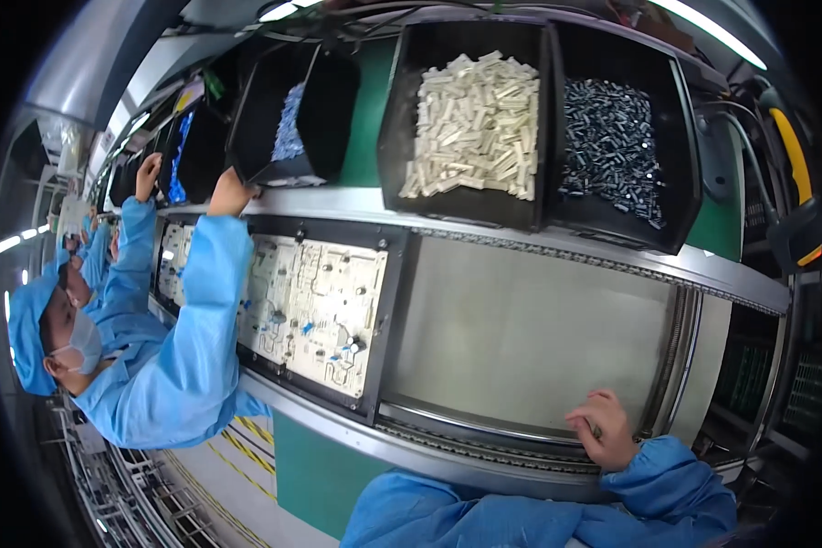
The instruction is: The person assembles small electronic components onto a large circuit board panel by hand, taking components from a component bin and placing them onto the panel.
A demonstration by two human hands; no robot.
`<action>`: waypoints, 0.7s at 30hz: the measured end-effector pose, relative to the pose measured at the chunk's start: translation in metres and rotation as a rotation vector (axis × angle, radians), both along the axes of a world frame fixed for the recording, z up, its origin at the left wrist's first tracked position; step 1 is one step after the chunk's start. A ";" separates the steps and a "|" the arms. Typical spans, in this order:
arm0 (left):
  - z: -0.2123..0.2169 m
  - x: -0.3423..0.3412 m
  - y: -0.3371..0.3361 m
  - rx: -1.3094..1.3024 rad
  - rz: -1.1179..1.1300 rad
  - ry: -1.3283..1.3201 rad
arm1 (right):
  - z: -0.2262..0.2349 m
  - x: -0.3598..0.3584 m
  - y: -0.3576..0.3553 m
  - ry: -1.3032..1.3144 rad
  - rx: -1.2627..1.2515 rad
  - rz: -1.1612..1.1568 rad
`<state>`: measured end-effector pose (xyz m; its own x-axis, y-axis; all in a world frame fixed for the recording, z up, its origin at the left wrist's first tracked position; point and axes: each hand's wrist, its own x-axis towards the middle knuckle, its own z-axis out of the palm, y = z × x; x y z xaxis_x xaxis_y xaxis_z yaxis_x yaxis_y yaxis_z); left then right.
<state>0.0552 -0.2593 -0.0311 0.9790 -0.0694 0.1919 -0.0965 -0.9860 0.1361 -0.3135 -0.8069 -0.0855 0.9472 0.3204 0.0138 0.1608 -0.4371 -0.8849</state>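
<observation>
My right hand (pixel 605 431) is over the near rail of the conveyor (pixel 507 447), at the lower right. Its fingers are curled in toward the thumb; a small dark gap shows between them, and I cannot make out what they hold, if anything. The blue sleeve comes in from the lower right. My left hand is not in view. Beyond my right hand lies a flat grey-beige conveyor bed (pixel 521 338). To its left, a pale circuit board (pixel 324 310) with small blue and black parts sits in a black frame (pixel 385 333).
A black bin of whitish oblong parts (pixel 475 128) and one of small dark cylindrical parts (pixel 612 137) stand on the far shelf. Farther left is a bin of light-blue parts (pixel 289 128). A co-worker in blue (pixel 160 365) reaches toward the left bins. A yellow-black tool (pixel 792 164) hangs at right.
</observation>
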 end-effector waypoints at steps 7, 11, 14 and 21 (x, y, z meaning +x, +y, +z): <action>-0.108 -0.148 -0.038 0.029 0.010 0.120 | -0.009 -0.009 -0.016 -0.059 -0.170 -0.025; -0.162 -0.265 -0.097 0.036 -0.009 0.264 | -0.016 -0.014 -0.005 -0.041 -0.134 -0.075; -0.220 -0.339 -0.199 -0.047 -0.164 0.421 | -0.020 -0.001 -0.007 -0.096 -0.170 -0.138; -0.274 -0.509 -0.407 -0.048 -0.539 0.549 | -0.043 0.010 -0.041 -0.136 -0.198 -0.177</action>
